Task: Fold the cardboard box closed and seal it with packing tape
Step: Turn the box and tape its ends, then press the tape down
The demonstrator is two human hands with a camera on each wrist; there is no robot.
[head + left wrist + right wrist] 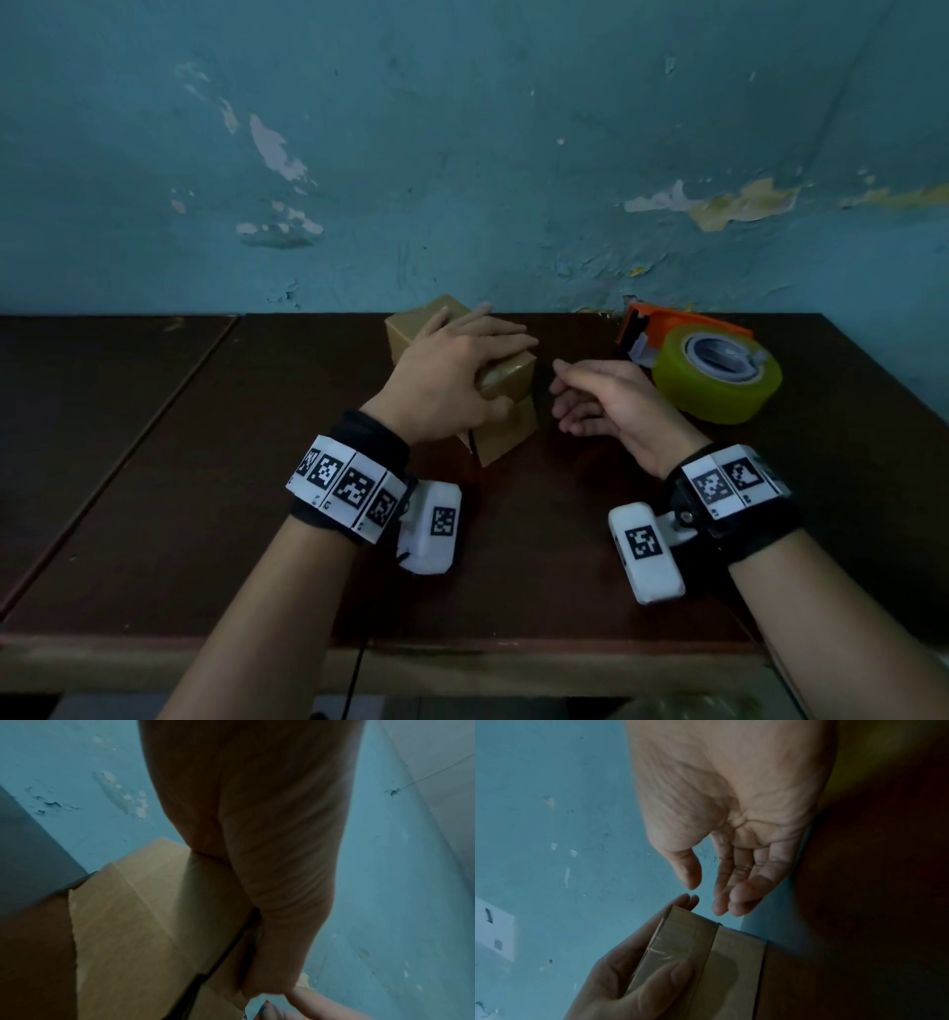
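Observation:
A small brown cardboard box (506,383) stands on the dark wooden table (257,488) at the centre. My left hand (452,375) lies over its top, fingers stretched across and thumb on the near side, clasping it. In the right wrist view, the left hand (628,983) pinches the box (734,973) between thumb and fingers, and a glossy strip of tape (670,947) shows on that face. My right hand (606,401) hovers just right of the box, fingers loosely curled and holding nothing. The left wrist view shows the box (144,923) under my palm (270,862).
An orange tape dispenser (667,321) with a yellow-green roll (714,390) sits at the back right, close behind my right hand. A peeling blue wall (462,154) rises directly behind the table. A second tabletop (77,411) adjoins on the left.

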